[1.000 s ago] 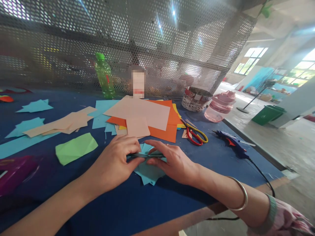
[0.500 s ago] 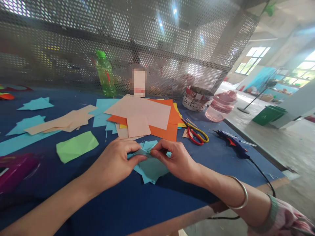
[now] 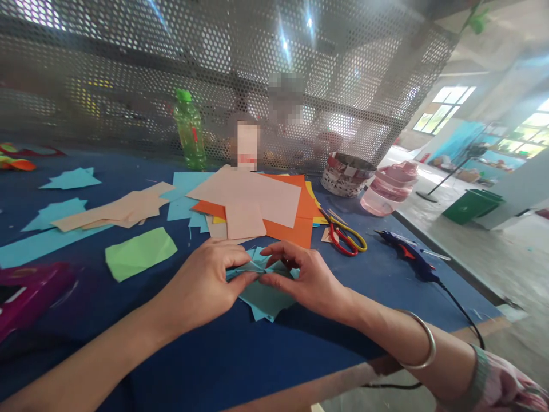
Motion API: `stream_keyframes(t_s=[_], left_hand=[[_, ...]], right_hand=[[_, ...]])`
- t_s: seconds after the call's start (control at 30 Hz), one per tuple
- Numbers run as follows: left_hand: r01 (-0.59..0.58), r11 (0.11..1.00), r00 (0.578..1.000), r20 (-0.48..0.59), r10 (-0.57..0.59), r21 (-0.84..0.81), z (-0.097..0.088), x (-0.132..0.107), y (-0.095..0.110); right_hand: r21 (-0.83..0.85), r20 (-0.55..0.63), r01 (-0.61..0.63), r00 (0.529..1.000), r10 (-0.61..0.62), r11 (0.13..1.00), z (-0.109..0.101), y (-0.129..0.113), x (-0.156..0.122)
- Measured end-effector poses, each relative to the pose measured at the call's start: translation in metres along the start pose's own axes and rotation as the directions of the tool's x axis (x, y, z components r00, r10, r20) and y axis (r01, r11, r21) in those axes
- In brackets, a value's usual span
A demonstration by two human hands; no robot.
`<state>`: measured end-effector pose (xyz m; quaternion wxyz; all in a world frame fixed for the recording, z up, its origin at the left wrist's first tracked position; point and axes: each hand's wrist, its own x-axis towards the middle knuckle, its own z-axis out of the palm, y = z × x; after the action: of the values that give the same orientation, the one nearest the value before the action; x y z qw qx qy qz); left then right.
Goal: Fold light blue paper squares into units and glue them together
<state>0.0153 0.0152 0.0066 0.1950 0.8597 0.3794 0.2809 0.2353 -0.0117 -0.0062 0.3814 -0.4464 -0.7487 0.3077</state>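
Observation:
My left hand (image 3: 206, 283) and my right hand (image 3: 306, 277) meet over a folded piece of light blue paper (image 3: 263, 294) on the blue table (image 3: 223, 355). Both hands pinch the paper's upper folds between thumb and fingers, fingertips almost touching at its middle. More blue paper lies flat under the folded piece. My right wrist wears a silver bangle.
Beige and orange sheets (image 3: 257, 200) lie just beyond my hands. A green paper (image 3: 139, 252) is at the left, scissors (image 3: 345, 236) and a blue glue gun (image 3: 407, 254) at the right. A green bottle (image 3: 189, 129), a basket (image 3: 345, 171) and a pink container (image 3: 386, 189) stand before a perforated metal screen.
The paper was pressed flat under both hands; since then my fingers have lifted and opened its folds, and now pinch it at the middle. The view has shifted slightly.

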Motion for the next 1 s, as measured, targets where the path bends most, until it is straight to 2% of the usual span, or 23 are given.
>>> stream_keyframes(t_s=[0.17,0.43,0.63,0.8,1.0], left_hand=[[-0.027,0.999,1.000,-0.009,0.028,0.019,0.002,0.000,-0.001],[-0.201,0.973,0.977,-0.048,0.207,0.114,0.003,-0.003,0.003],[-0.200,0.936,0.977,-0.017,0.214,0.290,0.004,0.000,-0.002],[-0.210,0.928,0.973,-0.024,0.228,0.307,0.003,0.000,-0.001],[-0.201,0.919,0.966,-0.087,0.243,0.338,0.002,0.001,-0.006]], right_hand=[[-0.010,0.052,0.013,0.999,-0.013,1.000,0.002,0.001,-0.001],[-0.084,0.036,0.137,0.990,-0.134,0.987,0.003,-0.005,-0.005],[-0.135,0.004,0.120,0.993,-0.121,0.984,0.005,0.001,0.000],[-0.143,0.009,0.132,0.991,-0.132,0.981,0.007,0.002,0.001],[-0.135,0.025,0.044,0.999,-0.041,0.990,0.006,0.001,0.009]])
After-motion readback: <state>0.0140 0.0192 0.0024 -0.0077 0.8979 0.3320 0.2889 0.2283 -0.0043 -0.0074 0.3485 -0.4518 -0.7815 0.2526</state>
